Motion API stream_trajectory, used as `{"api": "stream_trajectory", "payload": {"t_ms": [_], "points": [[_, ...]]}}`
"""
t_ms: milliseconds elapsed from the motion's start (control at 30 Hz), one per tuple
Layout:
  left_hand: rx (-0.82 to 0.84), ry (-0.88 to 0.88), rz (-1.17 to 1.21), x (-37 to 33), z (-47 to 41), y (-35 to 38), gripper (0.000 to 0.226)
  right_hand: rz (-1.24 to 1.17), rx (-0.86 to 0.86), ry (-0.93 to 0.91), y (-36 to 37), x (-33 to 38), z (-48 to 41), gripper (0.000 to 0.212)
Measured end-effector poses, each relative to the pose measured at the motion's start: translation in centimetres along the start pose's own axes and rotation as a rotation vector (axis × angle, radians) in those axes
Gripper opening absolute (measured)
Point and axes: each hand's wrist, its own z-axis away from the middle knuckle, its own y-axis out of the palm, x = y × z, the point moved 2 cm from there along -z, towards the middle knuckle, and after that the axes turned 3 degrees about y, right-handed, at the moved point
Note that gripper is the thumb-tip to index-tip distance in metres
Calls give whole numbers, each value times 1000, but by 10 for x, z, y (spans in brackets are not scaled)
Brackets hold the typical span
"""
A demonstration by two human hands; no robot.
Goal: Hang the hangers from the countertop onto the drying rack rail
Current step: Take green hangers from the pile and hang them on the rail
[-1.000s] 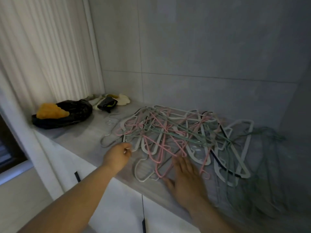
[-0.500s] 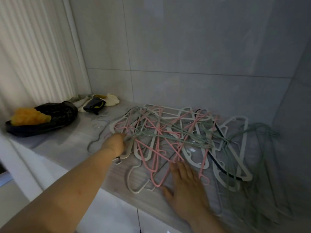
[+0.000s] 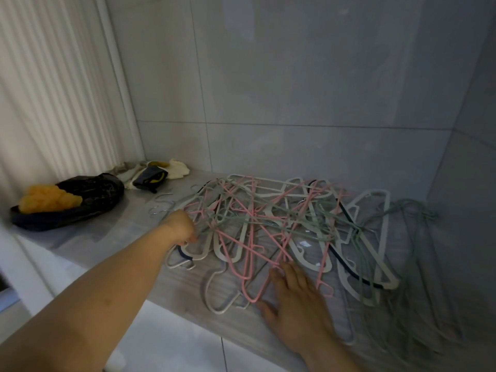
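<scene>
A tangled pile of hangers [image 3: 268, 224], pink, white, green and one dark blue, lies spread over the grey countertop [image 3: 112, 237]. My left hand [image 3: 179, 226] is at the pile's left edge, fingers curled down into the hangers and closed around some of them. My right hand [image 3: 298, 296] lies flat with fingers spread at the pile's front edge, fingertips touching a pink hanger [image 3: 252, 264]. No drying rack rail is in view.
A black bag [image 3: 80, 202] with something orange [image 3: 48, 201] on it sits at the counter's left end. Crumpled cloths and a small black pouch [image 3: 150, 177] lie behind it. Tiled walls close the back and right; a white curtain hangs at left.
My left hand has moved right and farther into the pile's left edge and closed on hangers there. My right hand stays flat at the front edge. The camera has shifted.
</scene>
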Motion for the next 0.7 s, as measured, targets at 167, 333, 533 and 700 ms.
{"api": "stream_trajectory", "payload": {"t_ms": [167,333,533,700], "points": [[-148,65,43,0,10,-16,9,18,20,-16,2,0,1,63],[-343,181,48,5,35,-42,18,12,-55,-70,-4,0,3,62],[-519,216,-197,39,98,-90,32,-113,-431,-314,-22,7,17,36],[-610,93,-434,64,159,-132,27,-309,-571,-448,-46,25,29,23]]}}
